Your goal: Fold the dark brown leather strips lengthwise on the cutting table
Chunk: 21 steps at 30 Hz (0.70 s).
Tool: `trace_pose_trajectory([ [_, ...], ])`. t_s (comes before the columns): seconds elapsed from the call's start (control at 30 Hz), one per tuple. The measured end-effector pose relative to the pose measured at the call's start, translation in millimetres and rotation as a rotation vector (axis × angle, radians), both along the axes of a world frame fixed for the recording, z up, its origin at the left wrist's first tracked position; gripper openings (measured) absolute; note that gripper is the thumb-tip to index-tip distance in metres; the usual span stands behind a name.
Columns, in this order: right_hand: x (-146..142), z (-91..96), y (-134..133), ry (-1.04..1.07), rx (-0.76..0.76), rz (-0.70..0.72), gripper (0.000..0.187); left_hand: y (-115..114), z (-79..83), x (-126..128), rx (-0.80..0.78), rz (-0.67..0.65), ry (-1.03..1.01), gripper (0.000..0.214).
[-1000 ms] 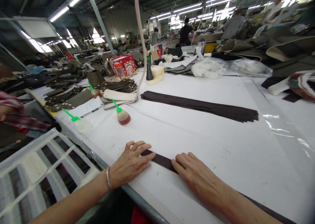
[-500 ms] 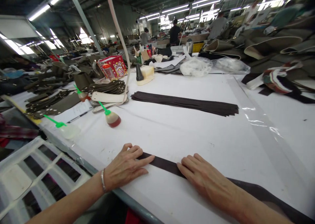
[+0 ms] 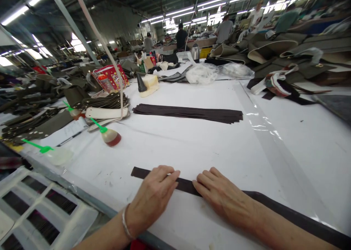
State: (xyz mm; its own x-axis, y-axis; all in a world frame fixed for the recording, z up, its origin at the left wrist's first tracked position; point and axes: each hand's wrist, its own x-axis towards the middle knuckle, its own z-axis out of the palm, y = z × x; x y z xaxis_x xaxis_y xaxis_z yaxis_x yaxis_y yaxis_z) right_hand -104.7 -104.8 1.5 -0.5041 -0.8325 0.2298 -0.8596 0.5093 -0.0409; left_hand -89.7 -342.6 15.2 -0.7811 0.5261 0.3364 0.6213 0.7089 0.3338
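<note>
A long dark brown strip (image 3: 187, 186), perhaps leather, lies flat across the near part of the white table. My left hand (image 3: 156, 200), with a bracelet on its wrist, is closed over the strip near its left end, thumb and fingers together at the strip's edges. A short way to the right, my right hand (image 3: 219, 193) has its fingers curled down onto the same strip. Its fingertips are partly hidden beneath the hand. From under my right hand the strip runs on past the forearm to the lower right corner. Farther back rests a bundle of similar strips (image 3: 189, 113).
Green-tipped squeeze bottles (image 3: 111, 137) stand at the left, beside pale straps (image 3: 106, 113). A black cone (image 3: 141, 83) and yellowish block (image 3: 151, 84) sit behind. Plastic bags (image 3: 201, 73) and piled brown pieces (image 3: 271, 50) line the back. A white rack (image 3: 82, 215) adjoins the table's left edge.
My left hand has slid right along the strip, closer to my right hand, baring the strip's left end. Its spread fingers have closed. The camera view has turned slightly right.
</note>
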Motion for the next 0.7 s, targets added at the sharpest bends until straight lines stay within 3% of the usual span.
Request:
trace_pose_trajectory([
  [0.1, 0.7, 0.1, -1.1, 0.04, 0.0, -0.028, 0.011, 39.1, -13.7, 8.4, 0.056, -0.043, -0.138, 0.034],
  [0.17, 1.8, -0.9, 0.9, 0.043, 0.003, -0.043, 0.01, 48.3, -20.9, 12.1, 0.049, -0.042, -0.158, 0.035],
  [0.37, 10.2, -2.8, 21.3, 0.024, 0.026, -0.066, 0.013, 41.3, -23.8, 13.8, -0.031, -0.106, -0.109, 0.038],
  [0.7, 23.0, 3.4, 54.7, 0.0, 0.039, -0.043, 0.012, 44.9, -26.1, 13.8, -0.191, -0.102, -0.031, 0.048],
])
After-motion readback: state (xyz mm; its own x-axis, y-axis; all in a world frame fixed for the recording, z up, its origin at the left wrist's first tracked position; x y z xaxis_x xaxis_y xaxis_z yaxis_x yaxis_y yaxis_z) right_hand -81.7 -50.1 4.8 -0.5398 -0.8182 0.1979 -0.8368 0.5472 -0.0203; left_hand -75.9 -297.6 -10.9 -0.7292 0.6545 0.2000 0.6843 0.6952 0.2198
